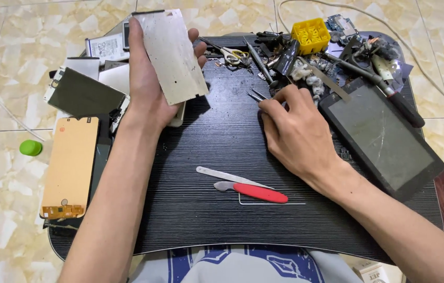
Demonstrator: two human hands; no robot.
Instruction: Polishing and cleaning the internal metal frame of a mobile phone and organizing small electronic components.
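My left hand point(146, 78) holds up a thin grey rectangular panel point(172, 55), tilted, above the left part of the dark work board point(211, 209). My right hand point(295, 131) rests on the board near its middle, fingertips closing on slim metal tweezers point(257, 95) that lie on the surface. A red-handled tool point(256, 192) and a flat metal pry strip point(227, 176) lie on the board in front of both hands, untouched.
A cracked dark tablet point(384, 139) lies at the right. Scissors point(232, 54), a yellow parts box point(311, 35) and several tools crowd the back. Phone screens point(72, 165) lie at the left, a green cap point(30, 148) on the tiled floor.
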